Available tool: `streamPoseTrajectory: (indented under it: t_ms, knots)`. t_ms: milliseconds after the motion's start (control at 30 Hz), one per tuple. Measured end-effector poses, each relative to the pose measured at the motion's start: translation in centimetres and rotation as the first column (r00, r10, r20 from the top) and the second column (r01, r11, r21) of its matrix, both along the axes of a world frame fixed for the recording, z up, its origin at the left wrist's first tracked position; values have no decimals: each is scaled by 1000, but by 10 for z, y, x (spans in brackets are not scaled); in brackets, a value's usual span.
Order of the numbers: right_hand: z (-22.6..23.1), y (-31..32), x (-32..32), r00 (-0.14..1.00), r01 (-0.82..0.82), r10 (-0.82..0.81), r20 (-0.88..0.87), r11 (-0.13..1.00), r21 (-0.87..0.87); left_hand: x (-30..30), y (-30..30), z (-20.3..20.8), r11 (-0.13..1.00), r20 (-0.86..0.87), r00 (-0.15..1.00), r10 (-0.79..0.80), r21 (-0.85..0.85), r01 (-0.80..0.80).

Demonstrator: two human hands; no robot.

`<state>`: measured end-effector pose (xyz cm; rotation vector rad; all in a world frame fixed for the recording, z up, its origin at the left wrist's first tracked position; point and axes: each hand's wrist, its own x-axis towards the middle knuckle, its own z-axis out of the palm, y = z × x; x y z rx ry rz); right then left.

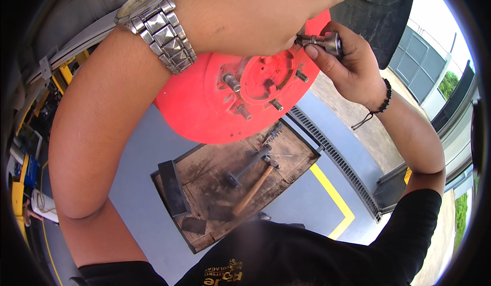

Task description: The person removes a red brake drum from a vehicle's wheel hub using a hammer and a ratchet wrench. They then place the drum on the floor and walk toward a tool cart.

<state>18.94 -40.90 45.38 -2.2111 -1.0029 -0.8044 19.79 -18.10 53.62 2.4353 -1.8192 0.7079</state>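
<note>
A bright red brake drum (204,107) with threaded wheel studs (231,82) fills the upper middle, partly covered by my left arm. My left hand (255,15), with a metal watch (163,33) on its wrist, reaches across the drum's upper part. One finger stretches to the right; the others curl in by the tool's tip, and what they hold is hidden. On the right, my right hand (353,63) grips a metal socket (332,44) with a narrower shaft pointing left. The shaft's end meets the fingers of my left hand.
Below the drum stands a worn tray (204,158) with a wooden-handled hammer (255,186), a dark long-handled tool (248,166) and a black box-like piece (173,189). A floor grate (332,153) runs at the right. A dark vehicle panel (383,20) hangs at the upper right.
</note>
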Motion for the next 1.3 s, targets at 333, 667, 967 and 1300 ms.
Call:
streamPoseTrajectory:
  t_ms: [333, 667, 967, 1300]
  knots:
    - [-27, -5, -31, 828, -200, 352, -436, 913, 355, -4, 0, -2, 994, 79, 991, -110, 24, 108]
    - [-40, -13, -1, 221, -378, 850, -477, 526, 762, 12, -3, -14, 991, 190, 974, -121, -27, 129]
    - [11, -18, -6, 891, -265, 189, -412, 955, -135, 12, -7, -16, 991, 281, 952, -124, -5, 130]
    - [11, -12, -20, 959, 154, -197, -203, 966, -207, 12, -5, -11, 989, -18, 994, -104, -104, 102]
